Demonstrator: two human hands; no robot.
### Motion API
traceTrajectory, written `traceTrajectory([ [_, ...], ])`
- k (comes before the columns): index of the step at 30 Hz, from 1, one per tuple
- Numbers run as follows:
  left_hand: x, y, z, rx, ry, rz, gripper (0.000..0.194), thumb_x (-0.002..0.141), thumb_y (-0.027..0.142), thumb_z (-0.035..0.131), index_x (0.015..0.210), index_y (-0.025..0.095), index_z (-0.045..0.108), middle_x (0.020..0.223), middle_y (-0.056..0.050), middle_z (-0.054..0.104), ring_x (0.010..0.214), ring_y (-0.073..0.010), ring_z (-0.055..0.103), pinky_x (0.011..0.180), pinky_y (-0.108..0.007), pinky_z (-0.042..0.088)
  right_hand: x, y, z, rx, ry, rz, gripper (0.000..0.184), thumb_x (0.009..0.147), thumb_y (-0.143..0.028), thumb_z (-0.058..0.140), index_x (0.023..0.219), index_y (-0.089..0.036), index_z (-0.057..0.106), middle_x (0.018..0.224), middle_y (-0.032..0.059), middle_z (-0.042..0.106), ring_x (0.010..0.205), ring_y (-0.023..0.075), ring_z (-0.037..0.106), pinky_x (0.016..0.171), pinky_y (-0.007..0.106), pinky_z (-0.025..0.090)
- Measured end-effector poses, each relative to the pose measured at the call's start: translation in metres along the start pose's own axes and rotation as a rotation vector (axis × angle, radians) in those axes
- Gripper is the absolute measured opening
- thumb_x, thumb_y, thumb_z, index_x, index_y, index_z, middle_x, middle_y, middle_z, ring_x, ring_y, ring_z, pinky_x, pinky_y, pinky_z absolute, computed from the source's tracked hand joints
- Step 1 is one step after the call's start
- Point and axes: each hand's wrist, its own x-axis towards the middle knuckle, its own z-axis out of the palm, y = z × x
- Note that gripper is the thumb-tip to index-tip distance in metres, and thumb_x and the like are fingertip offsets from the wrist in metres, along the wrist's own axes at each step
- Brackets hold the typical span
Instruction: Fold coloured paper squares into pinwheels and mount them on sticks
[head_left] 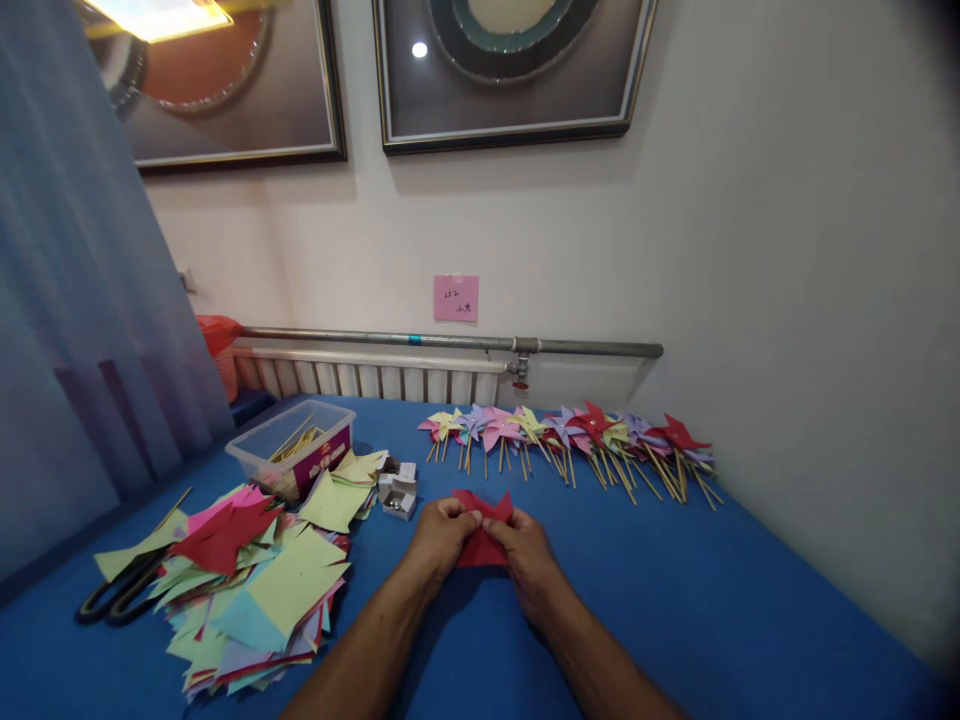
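Note:
Both hands pinch a red paper piece (480,545) in front of me, above the blue table. My left hand (442,540) grips its left side, with the thumb on top near the centre. On the right side, my right hand (529,555) holds it the same way, thumb towards the middle. The paper's corners stick up behind the thumbs, partly folded inward. Small white boxes (397,497) with shiny metal bits, too small to name, sit just beyond my left hand. Finished paper pinwheels (592,425) on sticks lie in a row further back.
On the left lies a heap of cut coloured paper (277,590), with black-handled scissors (124,590) beside it. A clear plastic tub (300,450) holding thin sticks stands behind the heap. A radiator (360,375) and pipe run along the wall; a blue curtain (90,250) hangs at left.

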Motion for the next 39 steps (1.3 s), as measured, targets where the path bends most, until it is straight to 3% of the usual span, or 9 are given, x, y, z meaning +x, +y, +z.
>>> traceTrajectory([
  [5, -0.004, 0.005, -0.003, -0.048, -0.027, -0.025, 0.031, 0.058, 0.031, 0.087, 0.059, 0.017, 0.059, 0.052, 0.003, 0.058, 0.049, -0.0099, 0.048, 0.051, -0.023, 0.035, 0.001, 0.001, 0.0, -0.013, -0.031, 0.003, 0.028, 0.064, -0.033, 0.082, 0.087, -0.018, 0.079, 0.081, 0.0063, 0.082, 0.066, 0.0227, 0.073, 0.064, 0.031, 0.054],
  [10, -0.007, 0.012, -0.007, -0.1, -0.156, -0.061, 0.024, 0.054, 0.029, 0.083, 0.068, 0.013, 0.072, 0.064, -0.004, 0.07, 0.062, -0.016, 0.062, 0.064, -0.027, 0.048, -0.003, -0.005, -0.001, -0.069, -0.089, -0.002, 0.03, 0.067, -0.034, 0.086, 0.09, -0.018, 0.08, 0.082, 0.0048, 0.082, 0.069, 0.0219, 0.074, 0.067, 0.031, 0.056],
  [19, -0.013, 0.019, -0.012, -0.061, -0.228, -0.033, 0.018, 0.058, 0.027, 0.077, 0.068, 0.013, 0.073, 0.066, -0.004, 0.07, 0.061, -0.0142, 0.058, 0.064, -0.027, 0.044, -0.007, -0.015, 0.0, -0.09, -0.138, -0.025, 0.034, 0.066, -0.038, 0.089, 0.089, -0.017, 0.075, 0.08, 0.0046, 0.079, 0.071, 0.0209, 0.073, 0.068, 0.031, 0.058],
  [22, -0.013, 0.02, -0.011, -0.067, -0.203, 0.01, 0.018, 0.059, 0.03, 0.078, 0.067, 0.014, 0.071, 0.063, -0.003, 0.068, 0.06, -0.0146, 0.057, 0.063, -0.026, 0.044, -0.008, -0.018, 0.0, -0.098, -0.096, -0.072, 0.035, 0.07, -0.038, 0.085, 0.096, -0.019, 0.072, 0.08, 0.0041, 0.078, 0.071, 0.0211, 0.073, 0.069, 0.032, 0.058],
  [25, -0.011, 0.023, -0.012, -0.091, -0.124, 0.027, 0.018, 0.06, 0.031, 0.078, 0.065, 0.016, 0.069, 0.06, -0.001, 0.065, 0.058, -0.0146, 0.057, 0.062, -0.026, 0.045, -0.011, -0.024, -0.002, -0.19, -0.108, -0.156, 0.049, 0.073, -0.033, 0.078, 0.12, -0.022, 0.067, 0.082, 0.0022, 0.076, 0.072, 0.0211, 0.072, 0.069, 0.033, 0.058],
  [30, -0.008, 0.03, -0.017, -0.157, -0.033, 0.008, 0.018, 0.062, 0.033, 0.079, 0.065, 0.019, 0.069, 0.063, -0.002, 0.067, 0.062, -0.0174, 0.06, 0.065, -0.028, 0.047, -0.02, -0.026, 0.0, -0.352, -0.205, -0.264, 0.068, 0.069, -0.02, 0.072, 0.135, -0.028, 0.062, 0.123, 0.0074, 0.074, 0.097, 0.0237, 0.073, 0.09, 0.039, 0.058],
  [33, -0.007, 0.032, -0.017, -0.203, -0.02, 0.013, 0.017, 0.061, 0.032, 0.079, 0.065, 0.018, 0.069, 0.063, -0.003, 0.067, 0.061, -0.0166, 0.059, 0.063, -0.027, 0.046, -0.023, -0.022, 0.003, -0.425, -0.211, -0.311, 0.058, 0.07, -0.021, 0.074, 0.127, -0.029, 0.069, 0.134, 0.0083, 0.07, 0.114, 0.0278, 0.07, 0.104, 0.045, 0.054],
  [37, -0.009, 0.032, -0.014, -0.192, -0.014, 0.019, 0.014, 0.059, 0.026, 0.078, 0.066, 0.016, 0.072, 0.062, -0.002, 0.066, 0.056, -0.0132, 0.053, 0.059, -0.025, 0.041, -0.02, -0.019, 0.002, -0.522, -0.145, -0.422, 0.014, 0.077, -0.035, 0.076, 0.088, -0.027, 0.079, 0.144, 0.0101, 0.062, 0.136, 0.033, 0.056, 0.118, 0.05, 0.041],
  [39, -0.011, 0.032, -0.011, -0.152, -0.017, 0.034, 0.013, 0.061, 0.025, 0.078, 0.065, 0.016, 0.071, 0.061, -0.001, 0.065, 0.056, -0.0123, 0.052, 0.059, -0.025, 0.04, -0.017, -0.019, -0.001, -0.541, -0.11, -0.434, 0.02, 0.081, -0.045, 0.076, 0.077, -0.026, 0.078, 0.142, 0.0112, 0.063, 0.136, 0.034, 0.055, 0.119, 0.05, 0.039],
])
